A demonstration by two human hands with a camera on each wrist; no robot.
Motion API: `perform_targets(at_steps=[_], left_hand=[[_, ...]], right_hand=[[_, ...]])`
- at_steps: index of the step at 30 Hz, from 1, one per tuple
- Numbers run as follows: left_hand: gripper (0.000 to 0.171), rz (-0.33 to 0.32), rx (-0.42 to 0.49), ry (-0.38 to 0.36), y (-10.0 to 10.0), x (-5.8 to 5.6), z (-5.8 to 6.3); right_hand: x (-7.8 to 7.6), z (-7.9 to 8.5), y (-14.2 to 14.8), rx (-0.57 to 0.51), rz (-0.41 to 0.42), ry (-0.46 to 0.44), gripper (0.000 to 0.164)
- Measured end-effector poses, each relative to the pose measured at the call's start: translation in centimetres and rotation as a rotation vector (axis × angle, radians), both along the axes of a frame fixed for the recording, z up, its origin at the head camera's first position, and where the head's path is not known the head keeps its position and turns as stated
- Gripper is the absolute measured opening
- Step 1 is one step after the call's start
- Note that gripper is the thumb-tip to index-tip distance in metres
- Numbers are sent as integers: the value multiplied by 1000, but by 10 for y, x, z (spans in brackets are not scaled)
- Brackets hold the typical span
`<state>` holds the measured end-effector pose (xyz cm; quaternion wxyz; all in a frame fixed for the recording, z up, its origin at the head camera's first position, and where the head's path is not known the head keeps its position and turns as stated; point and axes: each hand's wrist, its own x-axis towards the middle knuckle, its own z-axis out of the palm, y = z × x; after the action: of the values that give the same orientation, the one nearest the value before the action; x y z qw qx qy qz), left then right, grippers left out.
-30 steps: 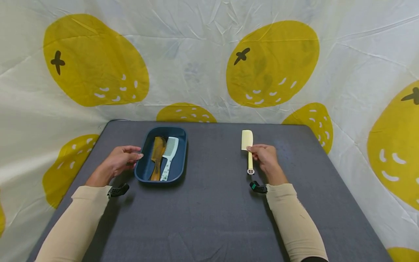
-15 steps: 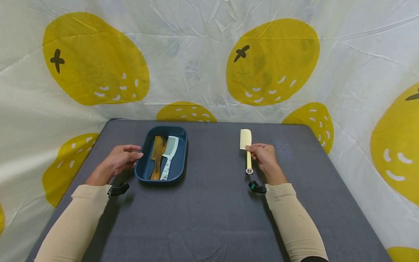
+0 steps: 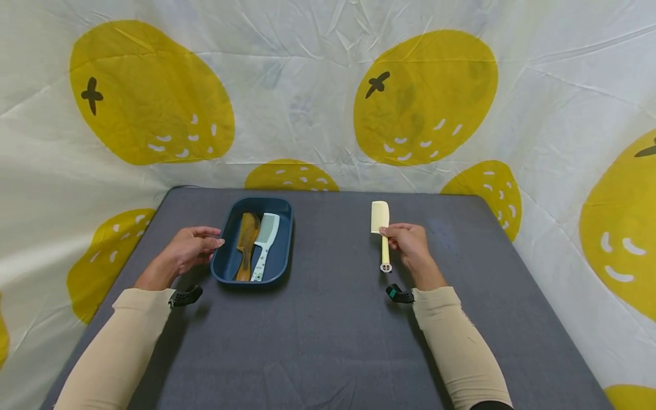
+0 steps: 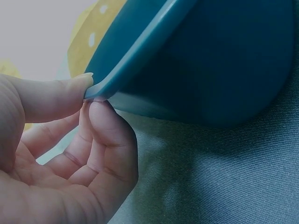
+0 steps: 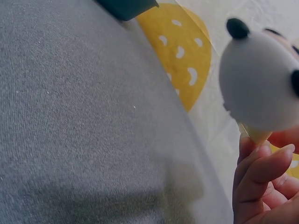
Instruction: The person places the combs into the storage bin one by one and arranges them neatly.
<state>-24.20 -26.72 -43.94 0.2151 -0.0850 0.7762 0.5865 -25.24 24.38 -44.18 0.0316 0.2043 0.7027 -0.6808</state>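
My left hand [image 3: 188,250] pinches the rim of a dark blue tray [image 3: 289,250] between thumb and fingers; the left wrist view shows the thumb over the rim [image 4: 135,53] and a fingertip under it. Inside the tray lie a brown comb [image 3: 248,236] and, to its right, a pale comb [image 3: 266,233] with a patterned handle, side by side. Right of the tray, my right hand [image 3: 410,242] pinches a pale yellow comb [image 3: 380,215] where its handle meets the toothed part, teeth facing left. A white panda-head ornament [image 5: 259,81] at the handle's end fills much of the right wrist view.
A grey cloth covers the table [image 3: 328,319], whose far edge meets a white curtain [image 3: 302,85] printed with yellow fruit. Between the tray and the yellow comb lies a wide stretch of the cloth. Each wrist wears a black camera mount [image 3: 400,294].
My right hand has shifted slightly left with the yellow comb, toward the tray. The left hand, the tray and the two combs in it have stayed in place.
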Motion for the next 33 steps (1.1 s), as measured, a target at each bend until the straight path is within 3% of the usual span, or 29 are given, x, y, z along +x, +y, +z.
perform_targets(at_steps=[33], left_hand=[[59, 0, 3, -1, 1, 1, 1]], right_hand=[[5, 15, -28, -7, 58, 6, 14]])
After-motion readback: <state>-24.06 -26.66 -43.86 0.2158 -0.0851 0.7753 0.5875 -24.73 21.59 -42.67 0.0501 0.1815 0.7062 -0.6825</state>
